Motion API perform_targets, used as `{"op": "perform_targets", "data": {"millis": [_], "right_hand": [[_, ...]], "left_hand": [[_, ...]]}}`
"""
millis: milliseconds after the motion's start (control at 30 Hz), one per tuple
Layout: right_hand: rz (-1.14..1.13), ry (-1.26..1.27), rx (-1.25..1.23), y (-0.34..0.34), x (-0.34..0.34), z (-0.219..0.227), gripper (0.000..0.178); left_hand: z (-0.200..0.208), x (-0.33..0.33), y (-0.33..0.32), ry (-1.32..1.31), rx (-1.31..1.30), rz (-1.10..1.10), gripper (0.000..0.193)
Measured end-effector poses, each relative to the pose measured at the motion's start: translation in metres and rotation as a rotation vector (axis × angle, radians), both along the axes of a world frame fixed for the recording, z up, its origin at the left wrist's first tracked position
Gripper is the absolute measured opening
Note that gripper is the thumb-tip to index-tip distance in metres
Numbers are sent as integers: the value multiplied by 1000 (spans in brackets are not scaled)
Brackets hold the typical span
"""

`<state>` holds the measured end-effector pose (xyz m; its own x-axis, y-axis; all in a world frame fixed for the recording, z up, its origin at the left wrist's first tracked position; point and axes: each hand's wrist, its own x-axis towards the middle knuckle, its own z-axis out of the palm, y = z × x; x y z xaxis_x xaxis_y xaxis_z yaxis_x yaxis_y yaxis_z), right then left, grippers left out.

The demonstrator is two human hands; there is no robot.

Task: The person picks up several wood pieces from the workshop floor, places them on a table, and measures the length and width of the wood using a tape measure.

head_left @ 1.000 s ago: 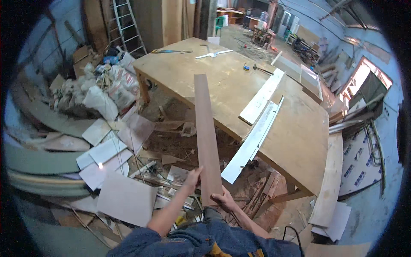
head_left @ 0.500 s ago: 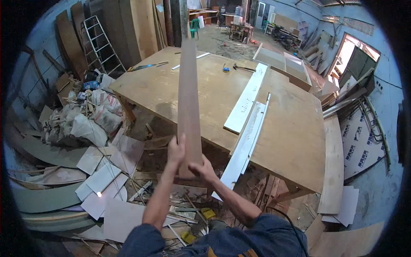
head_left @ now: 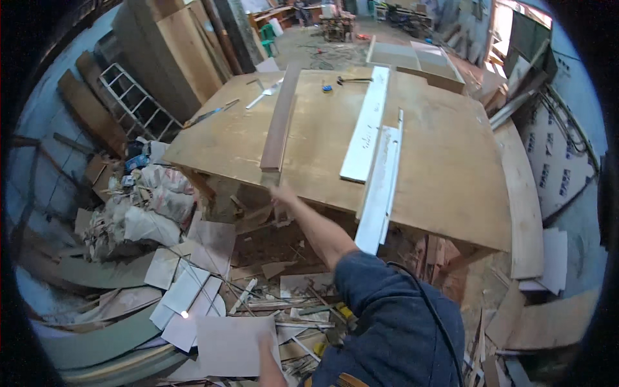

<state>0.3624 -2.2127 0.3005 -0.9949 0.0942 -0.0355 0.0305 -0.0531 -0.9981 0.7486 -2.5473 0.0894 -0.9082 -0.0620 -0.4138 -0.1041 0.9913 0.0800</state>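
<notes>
On the plywood table (head_left: 438, 168), right hand (head_left: 282, 192) fingers close on the brown board's (head_left: 281, 119) end.

The single head view looks steeply down and forward from standing height, over the table's (head_left: 445, 168) near edge.

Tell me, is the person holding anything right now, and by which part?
The right hand is at the near end of the long brown plank lying on the table; whether it grips is unclear. The left hand holds nothing.

Plank (head_left: 278, 122) on workbench (head_left: 445, 168), left of white strips (head_left: 369, 126).
</notes>
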Motion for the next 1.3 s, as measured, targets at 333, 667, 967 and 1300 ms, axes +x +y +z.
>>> {"op": "perform_targets", "data": {"millis": [333,667,967,1300], "right_hand": [[551,-608,-58,112,464,-67,42],[-437,-552,371,201,432,-154,51],[-342,-736,-280,78,308,-182,88],[-996,-681,39,238,379,-214,50]], "left_hand": [[-66,222,38,-455,614,602,43],[11,141,33,73,1134,1106,40],[31,37,2,597,816,277,51],[-58,251,60,-414,674,467,41]]}}
